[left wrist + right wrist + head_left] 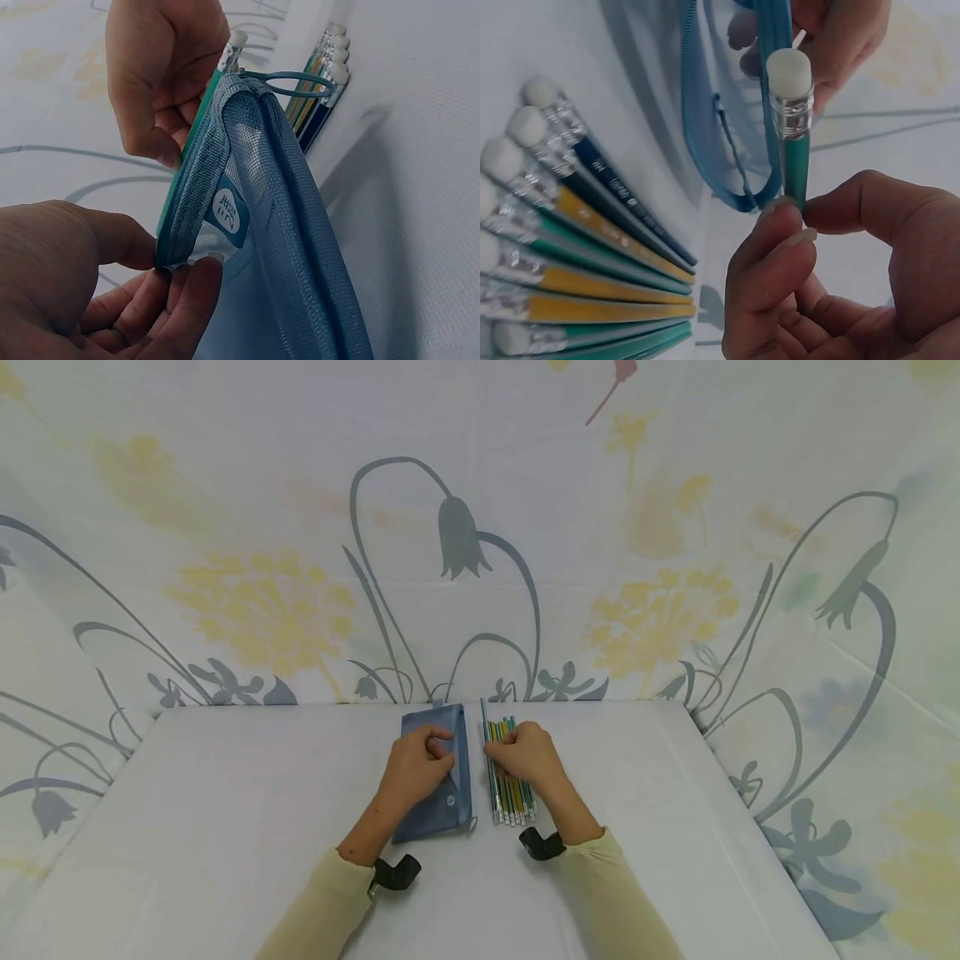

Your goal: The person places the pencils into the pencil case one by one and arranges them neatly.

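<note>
A blue mesh pencil pouch [431, 822] lies on the table, its zipped mouth gaping in the right wrist view. My left hand [418, 766] pinches the rim of that mouth between thumb and fingers, beside a small white label [226, 210]. My right hand [529, 753] pinches a green pencil [796, 169] between thumb and fingertips. The pencil's white eraser end points toward the right wrist camera. In the left wrist view the pencil runs along the pouch's rim; its tip is hidden. Below my right hand lies a row of several pencils [513, 802], green, yellow and dark blue.
The white table [247, 810] ends at a back edge against a flower-printed cloth [480, 410]. A loop of cord [289, 77] sticks out from the pouch's end. Black wrist-camera mounts [397, 872] sit at both sleeves.
</note>
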Available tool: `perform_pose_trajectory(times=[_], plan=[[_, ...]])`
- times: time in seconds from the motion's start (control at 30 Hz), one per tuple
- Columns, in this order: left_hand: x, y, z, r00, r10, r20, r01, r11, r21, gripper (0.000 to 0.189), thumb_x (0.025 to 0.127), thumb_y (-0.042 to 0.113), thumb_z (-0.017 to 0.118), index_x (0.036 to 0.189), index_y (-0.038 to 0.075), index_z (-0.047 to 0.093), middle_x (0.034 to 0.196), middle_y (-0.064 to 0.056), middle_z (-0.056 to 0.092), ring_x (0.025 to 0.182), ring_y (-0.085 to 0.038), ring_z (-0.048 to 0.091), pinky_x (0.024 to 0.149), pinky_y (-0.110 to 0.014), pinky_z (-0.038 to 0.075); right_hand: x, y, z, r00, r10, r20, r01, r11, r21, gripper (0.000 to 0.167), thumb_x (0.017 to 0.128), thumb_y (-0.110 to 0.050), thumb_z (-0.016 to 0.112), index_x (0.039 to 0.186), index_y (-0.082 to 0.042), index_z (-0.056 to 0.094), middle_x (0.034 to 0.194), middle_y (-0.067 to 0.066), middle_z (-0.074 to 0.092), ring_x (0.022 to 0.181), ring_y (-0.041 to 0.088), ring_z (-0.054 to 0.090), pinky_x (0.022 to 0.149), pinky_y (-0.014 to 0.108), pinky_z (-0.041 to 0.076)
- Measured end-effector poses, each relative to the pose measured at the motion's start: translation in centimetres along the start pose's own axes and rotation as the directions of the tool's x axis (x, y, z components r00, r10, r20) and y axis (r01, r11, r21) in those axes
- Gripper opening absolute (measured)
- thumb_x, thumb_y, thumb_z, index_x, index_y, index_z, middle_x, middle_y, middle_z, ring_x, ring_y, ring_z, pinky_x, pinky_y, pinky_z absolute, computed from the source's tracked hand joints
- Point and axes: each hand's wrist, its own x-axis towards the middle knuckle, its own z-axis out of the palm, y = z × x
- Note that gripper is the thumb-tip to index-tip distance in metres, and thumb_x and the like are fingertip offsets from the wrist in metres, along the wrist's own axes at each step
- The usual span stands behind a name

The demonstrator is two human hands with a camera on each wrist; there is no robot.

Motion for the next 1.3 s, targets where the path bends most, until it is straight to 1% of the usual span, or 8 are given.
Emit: perform_pose_trajectory(times=[0.13,0.4,0.53,0.7,0.93,1.03,1.2,1.3], plan=[[0.0,0.1,-0.1,1.0,-0.001,-0.003,0.001,1.0,0.001,0.03,0.093,0.003,0.073,0.123,0.001,0.072,0.084,-0.005,0.068,0.065,-0.012,0.065,0.06,-0.031,0.053,0.5,-0.5,0.3,1.0,0.013,0.01,-0.014,0.999,0.036,0.027,0.092,-0.02,0.072,0.069,-0.005,0.077,0.054,0.002,0.066,0.049,0.017,0.064,0.056,0.03,0.054],[0.0,0.2,-0.1,1.0,-0.001,0.015,0.002,0.999,-0.042,0.031,0.094,0.002,0.071,0.125,-0.001,0.071,0.085,-0.007,0.068,0.064,-0.013,0.066,0.059,-0.031,0.054,0.6,-1.1,1.3,0.999,0.021,0.049,-0.026,0.994,0.11,0.022,0.093,-0.017,0.072,0.077,-0.003,0.079,0.06,0.004,0.07,0.052,0.018,0.069,0.061,0.035,0.061],[0.0,0.3,-0.1,1.0,0.009,0.009,-0.009,0.999,-0.043,0.031,0.094,0.002,0.071,0.125,-0.001,0.07,0.084,-0.007,0.068,0.064,-0.013,0.066,0.059,-0.031,0.053,0.6,-1.1,1.9,0.999,-0.001,0.044,-0.004,0.993,0.117,0.024,0.093,-0.015,0.071,0.074,-0.002,0.078,0.059,0.004,0.07,0.052,0.018,0.07,0.061,0.036,0.062],[-0.1,0.4,-0.3,1.0,0.002,0.01,-0.001,0.999,-0.041,0.03,0.095,0.003,0.071,0.125,0.0,0.07,0.087,-0.007,0.067,0.066,-0.013,0.066,0.059,-0.031,0.053,0.7,-1.1,2.5,0.999,-0.002,0.049,-0.005,0.99,0.14,0.025,0.093,-0.015,0.069,0.073,-0.002,0.078,0.059,0.003,0.07,0.052,0.018,0.07,0.06,0.038,0.063],[-0.2,0.4,-0.4,1.0,0.001,0.001,-0.001,0.999,-0.036,0.028,0.095,0.003,0.07,0.124,0.0,0.071,0.089,-0.008,0.067,0.067,-0.014,0.066,0.06,-0.032,0.054,0.8,-1.0,3.2,0.999,0.001,0.052,-0.005,0.996,0.087,0.024,0.093,-0.02,0.072,0.075,-0.005,0.08,0.056,0.002,0.069,0.05,0.018,0.069,0.059,0.033,0.059],[-0.1,0.5,-0.5,1.0,0.002,0.005,-0.001,0.999,-0.033,0.028,0.096,0.003,0.071,0.124,0.001,0.071,0.089,-0.007,0.067,0.068,-0.013,0.066,0.06,-0.032,0.054,0.7,-1.0,3.3,0.999,-0.011,0.049,0.006,0.995,0.095,0.024,0.093,-0.018,0.072,0.073,-0.005,0.079,0.056,0.003,0.069,0.051,0.021,0.069,0.059,0.032,0.058],[-0.2,0.7,-0.4,1.0,-0.005,0.023,0.006,0.999,-0.045,0.028,0.096,0.003,0.071,0.124,0.0,0.071,0.09,-0.007,0.067,0.069,-0.014,0.067,0.061,-0.032,0.054,0.5,-1.0,3.7,0.998,-0.044,0.045,0.038,0.99,0.133,0.025,0.093,-0.014,0.072,0.072,-0.001,0.079,0.058,0.008,0.07,0.056,0.032,0.072,0.056,0.032,0.058],[-0.2,0.7,-0.4,1.0,-0.002,0.024,0.003,0.999,-0.052,0.028,0.096,0.003,0.071,0.124,0.0,0.07,0.089,-0.007,0.068,0.069,-0.014,0.067,0.061,-0.032,0.054,0.5,-1.1,3.9,0.998,-0.043,0.035,0.038,0.989,0.142,0.024,0.093,-0.014,0.073,0.073,-0.001,0.079,0.06,0.009,0.071,0.058,0.033,0.073,0.055,0.033,0.059]])
